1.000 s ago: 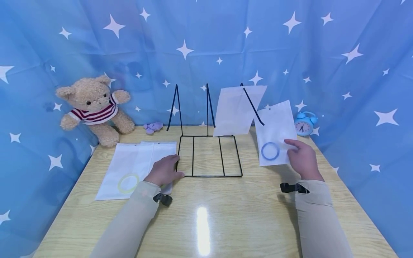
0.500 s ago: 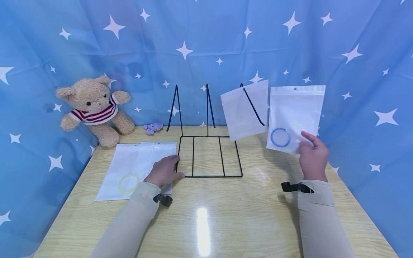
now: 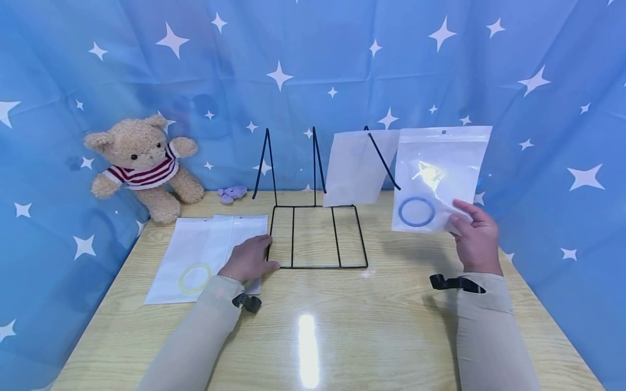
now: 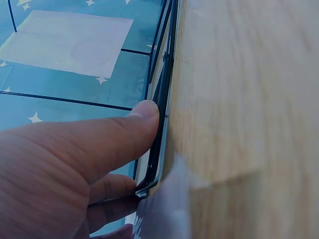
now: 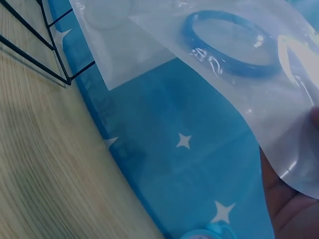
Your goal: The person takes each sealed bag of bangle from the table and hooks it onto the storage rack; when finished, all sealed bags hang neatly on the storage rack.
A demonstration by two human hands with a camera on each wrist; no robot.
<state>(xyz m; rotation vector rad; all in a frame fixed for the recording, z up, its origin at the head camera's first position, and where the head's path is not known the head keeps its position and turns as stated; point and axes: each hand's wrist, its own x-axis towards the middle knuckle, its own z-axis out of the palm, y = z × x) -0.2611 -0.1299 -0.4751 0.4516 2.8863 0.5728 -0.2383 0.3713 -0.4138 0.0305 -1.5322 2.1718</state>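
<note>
My right hand [image 3: 475,236] pinches the lower right corner of a clear-and-white zip bag [image 3: 457,157], held upright off the table. A blue ring [image 3: 417,212] shows inside this bag, and a small hole sits in its top strip. The bag's left edge is near the tip of the right hook of a black wire rack [image 3: 337,239]. Another white bag [image 3: 359,171] hangs on that hook. At the rack's left front corner, my left hand [image 3: 248,258] holds the base wire between thumb and fingers; the left wrist view shows the thumb [image 4: 142,117] pressed on the wire.
Two more bags lie left of the rack, partly overlapping; the nearer bag [image 3: 168,271] holds a yellow ring [image 3: 194,278]. A teddy bear [image 3: 146,168] and a small purple toy [image 3: 232,194] are at the back left. A blue alarm clock [image 5: 209,233] stands behind the held bag.
My right hand has raised the bag with the blue ring and turned it to face the camera, then moved it slightly left. The hanging bag has swung. My left hand has stayed still.
</note>
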